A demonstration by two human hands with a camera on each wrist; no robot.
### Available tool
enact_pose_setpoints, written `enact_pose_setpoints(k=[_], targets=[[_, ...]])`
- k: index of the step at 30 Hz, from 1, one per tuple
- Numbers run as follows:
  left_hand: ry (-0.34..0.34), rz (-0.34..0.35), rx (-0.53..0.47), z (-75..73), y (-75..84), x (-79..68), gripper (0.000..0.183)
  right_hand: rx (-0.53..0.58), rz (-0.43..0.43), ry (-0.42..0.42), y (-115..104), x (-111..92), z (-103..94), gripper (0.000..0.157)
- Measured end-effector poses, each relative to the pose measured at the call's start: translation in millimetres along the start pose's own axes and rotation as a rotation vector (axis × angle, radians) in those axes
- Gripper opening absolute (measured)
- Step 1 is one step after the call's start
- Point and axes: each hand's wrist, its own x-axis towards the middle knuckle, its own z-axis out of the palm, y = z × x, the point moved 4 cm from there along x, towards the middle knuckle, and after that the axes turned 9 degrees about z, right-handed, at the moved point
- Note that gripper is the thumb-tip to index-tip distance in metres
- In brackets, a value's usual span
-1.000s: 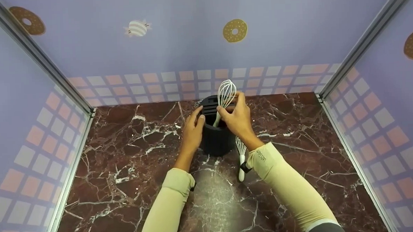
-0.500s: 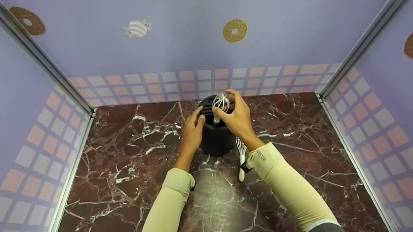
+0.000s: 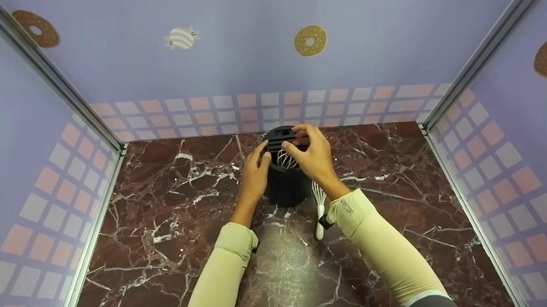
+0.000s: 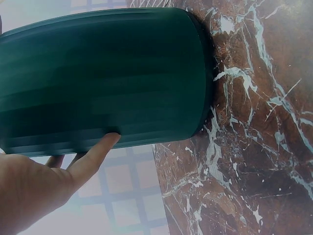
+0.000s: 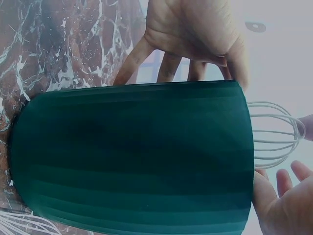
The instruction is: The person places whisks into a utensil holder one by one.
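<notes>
Here, a pale wire whisk [image 3: 286, 161] stands loops-up inside the dark, ribbed cylinder [image 3: 288, 187], the left hand [image 3: 255, 172] spread along its side. The right hand [image 3: 316, 156], fingers parted, has one fingertip at the loops; a smooth-handled second whisk [image 3: 321, 210] lies on the veined tabletop [image 3: 167, 264].

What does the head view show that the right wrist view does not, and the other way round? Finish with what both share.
Only the head view: the slotted top of the container, the doughnut pictures, the sleeves and the white handle of the loose whisk.

Only the right wrist view: clear ribs along the container's side, which looks green here but black in the head view.

Both: the container, the left hand, the right hand, the upright whisk inside the container, the loose whisk's wires and the marble table.
</notes>
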Motion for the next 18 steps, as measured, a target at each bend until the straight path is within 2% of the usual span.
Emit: enact_pose_setpoints(k=[9,18], targets=[[-0.002,0.016,-0.026,-0.4,-0.4,-1.2,0.043,0.078,0.000,0.008,1,-1,-6.7,0.043],[0.003,0.035,-0.020,-0.9,-0.4,-1.3,0.044,0.253,0.066,0.039,3,-3,-28.8,0.033]])
